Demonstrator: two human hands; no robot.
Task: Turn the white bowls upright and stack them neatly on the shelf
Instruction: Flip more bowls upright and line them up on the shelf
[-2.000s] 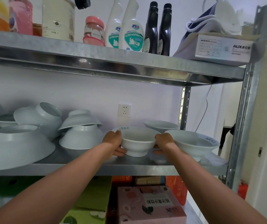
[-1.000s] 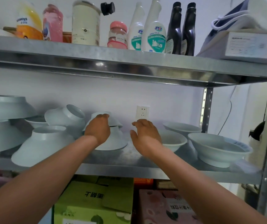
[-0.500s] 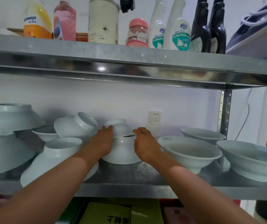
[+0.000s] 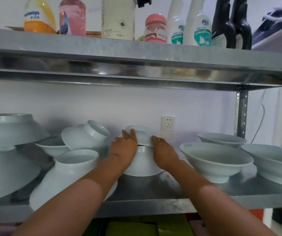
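Just left, a tilted bowl crowds the gripped upturned bowl.

bowls: plain white
shelf: mottled grey metal
wall: pale lilac
socket: white
tall bottles: black
spray bottles: white, teal labels
jar: pink, pink lid
squeeze bottle: yellow and orange
round bottle: pink
boxes: green

Tilted bowl left, bare shelf right
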